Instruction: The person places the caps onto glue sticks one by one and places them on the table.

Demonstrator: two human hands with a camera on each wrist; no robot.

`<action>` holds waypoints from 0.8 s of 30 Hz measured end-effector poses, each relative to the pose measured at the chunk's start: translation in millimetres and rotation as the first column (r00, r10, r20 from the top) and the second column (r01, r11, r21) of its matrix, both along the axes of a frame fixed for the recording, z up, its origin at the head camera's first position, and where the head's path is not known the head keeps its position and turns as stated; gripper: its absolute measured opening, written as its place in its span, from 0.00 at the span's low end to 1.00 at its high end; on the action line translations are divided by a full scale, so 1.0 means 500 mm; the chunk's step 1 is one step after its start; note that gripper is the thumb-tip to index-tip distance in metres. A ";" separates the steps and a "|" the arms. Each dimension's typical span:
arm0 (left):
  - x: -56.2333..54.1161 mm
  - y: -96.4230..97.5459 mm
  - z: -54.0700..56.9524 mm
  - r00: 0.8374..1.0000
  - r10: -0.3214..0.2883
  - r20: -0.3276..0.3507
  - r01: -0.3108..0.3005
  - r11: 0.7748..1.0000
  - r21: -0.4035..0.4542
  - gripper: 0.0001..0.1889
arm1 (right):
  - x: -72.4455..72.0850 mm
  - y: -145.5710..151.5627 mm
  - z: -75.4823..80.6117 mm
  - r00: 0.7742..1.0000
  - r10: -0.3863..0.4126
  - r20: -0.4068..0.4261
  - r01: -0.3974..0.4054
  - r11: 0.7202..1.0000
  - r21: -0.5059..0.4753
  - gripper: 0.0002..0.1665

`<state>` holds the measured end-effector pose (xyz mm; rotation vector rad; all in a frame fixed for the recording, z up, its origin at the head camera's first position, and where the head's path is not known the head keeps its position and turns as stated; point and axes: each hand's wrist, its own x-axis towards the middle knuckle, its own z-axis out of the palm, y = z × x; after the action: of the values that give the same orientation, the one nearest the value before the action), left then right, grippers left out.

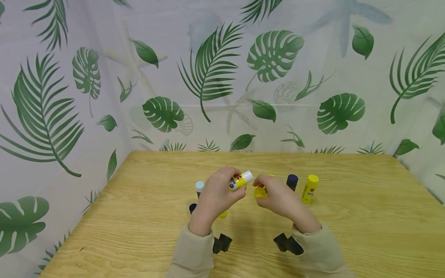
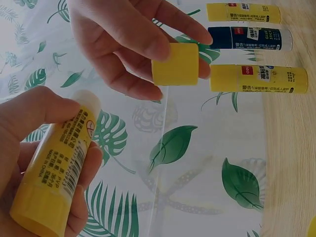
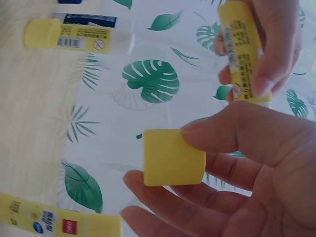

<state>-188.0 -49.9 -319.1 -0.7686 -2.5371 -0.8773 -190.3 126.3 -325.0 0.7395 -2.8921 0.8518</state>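
Observation:
My left hand (image 1: 217,191) grips a yellow glue stick (image 1: 240,181) with its white end tilted up toward the right. In the left wrist view the thumb lies along the glue stick (image 2: 57,173), near its white end, and the fingers curl behind it. Just to the right, my right hand (image 1: 279,195) pinches a yellow cap (image 1: 260,193) between thumb and fingers. The right wrist view shows the cap (image 3: 174,158) apart from the glue stick (image 3: 239,52). Both hands are above the table, a small gap between them.
On the wooden table (image 1: 365,224), a yellow glue stick (image 1: 309,189) and a dark-capped one (image 1: 292,181) stand to the right. A white-topped stick (image 1: 199,186) and a dark blue one (image 1: 192,208) are partly hidden at left. Leaf-print cloth (image 1: 222,127) surrounds the table.

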 end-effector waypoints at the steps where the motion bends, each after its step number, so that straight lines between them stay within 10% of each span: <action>1: 0.000 0.000 0.001 1.000 -0.001 -0.005 0.001 1.000 -0.001 0.11 | 0.002 0.003 0.003 1.000 -0.006 -0.013 0.006 1.000 -0.003 0.16; 24: 0.005 0.005 0.003 0.998 -0.059 -0.020 0.057 0.995 -0.084 0.12 | 0.026 0.008 0.031 0.990 -0.072 -0.120 0.058 0.992 -0.114 0.16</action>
<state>-185.4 -47.5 -317.6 -0.8763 -2.5568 -0.7806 -177.2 130.3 -309.6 0.6598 -2.7192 0.9154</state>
